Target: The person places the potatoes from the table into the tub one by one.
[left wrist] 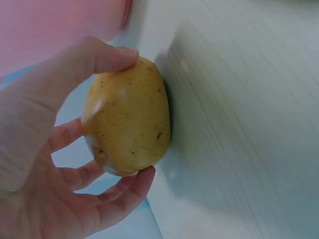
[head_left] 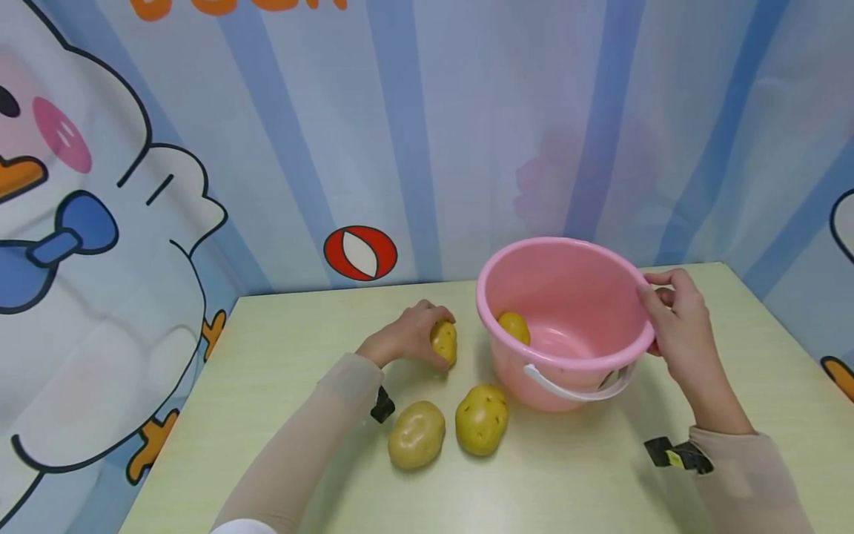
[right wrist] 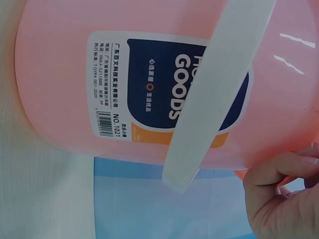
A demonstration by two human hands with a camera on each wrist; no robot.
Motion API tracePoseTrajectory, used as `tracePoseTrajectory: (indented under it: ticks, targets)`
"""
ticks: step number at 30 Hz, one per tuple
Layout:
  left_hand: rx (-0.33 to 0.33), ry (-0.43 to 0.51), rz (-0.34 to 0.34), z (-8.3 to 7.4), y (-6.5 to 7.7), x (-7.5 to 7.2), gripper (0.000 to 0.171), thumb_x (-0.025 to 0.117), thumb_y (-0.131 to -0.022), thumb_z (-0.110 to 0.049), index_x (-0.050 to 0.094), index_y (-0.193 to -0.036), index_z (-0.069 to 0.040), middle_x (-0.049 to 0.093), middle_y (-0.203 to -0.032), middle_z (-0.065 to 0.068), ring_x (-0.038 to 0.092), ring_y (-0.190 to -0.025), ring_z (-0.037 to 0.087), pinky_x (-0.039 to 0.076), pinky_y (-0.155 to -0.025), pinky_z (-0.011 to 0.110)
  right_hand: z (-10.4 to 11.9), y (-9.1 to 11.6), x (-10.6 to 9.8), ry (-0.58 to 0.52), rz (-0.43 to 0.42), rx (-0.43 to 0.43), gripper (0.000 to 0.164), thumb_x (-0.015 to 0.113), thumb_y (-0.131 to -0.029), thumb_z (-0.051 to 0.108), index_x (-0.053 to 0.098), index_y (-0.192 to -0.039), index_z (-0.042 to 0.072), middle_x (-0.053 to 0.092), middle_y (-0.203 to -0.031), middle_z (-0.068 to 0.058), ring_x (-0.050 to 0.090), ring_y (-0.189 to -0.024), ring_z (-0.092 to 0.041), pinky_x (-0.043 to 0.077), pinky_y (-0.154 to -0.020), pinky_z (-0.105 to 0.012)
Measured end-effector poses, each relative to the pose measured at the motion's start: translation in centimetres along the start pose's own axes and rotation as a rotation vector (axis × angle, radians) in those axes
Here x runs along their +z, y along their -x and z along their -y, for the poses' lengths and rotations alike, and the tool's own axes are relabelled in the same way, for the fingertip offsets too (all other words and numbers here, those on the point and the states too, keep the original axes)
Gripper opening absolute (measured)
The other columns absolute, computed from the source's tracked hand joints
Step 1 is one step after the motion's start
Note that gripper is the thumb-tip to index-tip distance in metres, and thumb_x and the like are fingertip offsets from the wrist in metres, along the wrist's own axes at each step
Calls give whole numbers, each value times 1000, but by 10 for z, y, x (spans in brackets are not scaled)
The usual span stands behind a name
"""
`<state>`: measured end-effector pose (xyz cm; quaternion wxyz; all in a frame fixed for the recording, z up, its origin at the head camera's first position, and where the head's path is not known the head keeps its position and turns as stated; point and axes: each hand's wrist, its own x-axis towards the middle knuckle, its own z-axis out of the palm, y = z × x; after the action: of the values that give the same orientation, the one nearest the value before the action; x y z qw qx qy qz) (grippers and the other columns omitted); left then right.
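L hand (head_left: 410,335) grips an oval yellow potato (head_left: 445,345) btwn thumb & fingers, left of the bucket; hand hides part of it in head view, & can't tell if it touches the pale wood-grain table (head_left: 587,475). R hand (head_left: 683,337) grasps the round pink plastic bucket (head_left: 514,374) by its rim, partly cut off in R wrist view. Inside, a rounded yellow item (head_left: 514,325), part-hidden by rim. White plastic handle (right wrist: 219,94) covers some of the navy/white label (right wrist: 139,84). Nearer: smooth tan potato (head_left: 416,435) just beside pitted yellow potato (head_left: 482,420).
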<state>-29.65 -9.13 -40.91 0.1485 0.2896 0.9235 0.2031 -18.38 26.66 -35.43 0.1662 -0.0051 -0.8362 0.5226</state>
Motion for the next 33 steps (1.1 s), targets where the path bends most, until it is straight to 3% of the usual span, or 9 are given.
tracePoseTrajectory:
  ticks: [10, 24, 33]
  targets:
    - [6, 2, -28, 6, 1, -1, 72, 88, -74, -27, 56, -136, -8, 50, -123, 11, 50, -105, 24, 48, -91, 40, 3, 0, 0, 6, 3, -3, 44, 43, -107, 29, 42, -135, -4, 56, -91, -21, 57, -49, -14, 48, -41, -27]
    - [36, -21, -43, 2, 6, -5, 67, 86, -75, -29, 59, -134, -9, 51, -123, 10, 50, -105, 24, 48, -90, 39, 1, 1, 1, 0, 13, 2, 44, 43, -107, 29, 42, -135, -5, 56, -92, -22, 58, -50, -14, 49, -42, -28]
    - [89, -36, -54, -1, 10, -14, 66, 86, -74, -28, 59, -131, -9, 53, -122, 10, 51, -104, 22, 49, -88, 37, 1, 1, 0, 14, 13, 1, 45, 42, -107, 29, 42, -136, -5, 56, -93, -23, 58, -49, -15, 49, -41, -28]
